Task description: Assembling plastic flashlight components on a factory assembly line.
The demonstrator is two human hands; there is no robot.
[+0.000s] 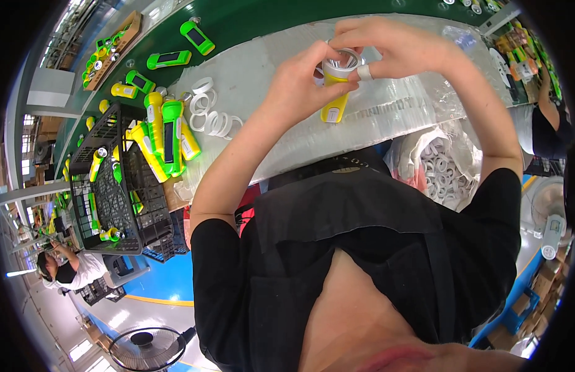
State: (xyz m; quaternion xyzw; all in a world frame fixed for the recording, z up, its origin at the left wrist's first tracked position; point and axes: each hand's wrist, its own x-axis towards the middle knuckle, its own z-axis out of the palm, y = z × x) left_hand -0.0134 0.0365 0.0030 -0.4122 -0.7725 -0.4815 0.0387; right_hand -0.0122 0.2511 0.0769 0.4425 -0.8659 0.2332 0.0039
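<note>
Head view: two bare hands meet over a yellow flashlight (334, 110) held above the plastic-covered work surface (262, 77), its head up and its handle pointing down toward the worker. The left hand (302, 82) grasps the flashlight near its neck, thumb stretched across the near side and index finger bent at the upper rim; its forearm slants up from the lower left. From the opposite side, the right hand (402, 48) arches over the head, fingers curled at the far edge and the thumb, banded with a white wrap (364, 72), set against the near side. Both elbows are bent wide, framing the black-clad torso (349, 217). A pale collar encircles the silvery reflector between the hands; whether the fingertips press or turn it cannot be told. Loose white rings (223, 125) lie to the left, beside a pile of green-and-yellow flashlights (171, 141); more rings fill a white sack (406, 155) below the right forearm.
</note>
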